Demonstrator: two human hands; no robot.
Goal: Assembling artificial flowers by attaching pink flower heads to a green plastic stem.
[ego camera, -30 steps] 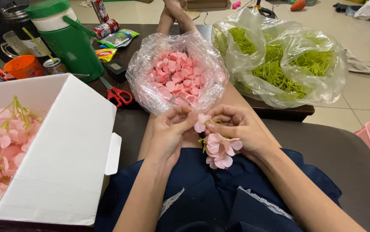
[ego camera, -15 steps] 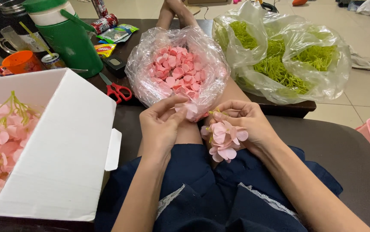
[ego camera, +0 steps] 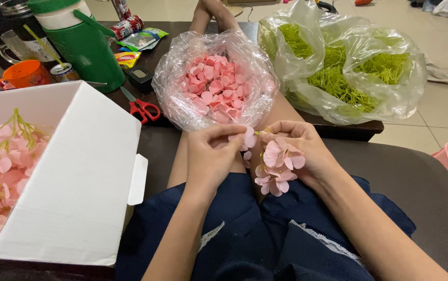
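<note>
Two clear plastic bags stand ahead of the person: one bag of pink petals (ego camera: 214, 88) resting on the lap and one bag of green stems (ego camera: 349, 78) on the dark counter (ego camera: 156, 57). One white box (ego camera: 73, 177) at the left holds finished pink sprigs. One pair of red scissors (ego camera: 142, 108), one green jug (ego camera: 86, 44) and one orange cup (ego camera: 26, 74) lie on the counter.

Since half a second ago the left hand (ego camera: 212, 156) has drawn back from the petal bag's edge toward the right hand.

The left grip is pinched shut on a single pink petal (ego camera: 249, 139), just beside the top of the flower sprig (ego camera: 278, 165). The right hand (ego camera: 299, 148) is closed around that sprig, whose blooms hang below the fingers.
</note>
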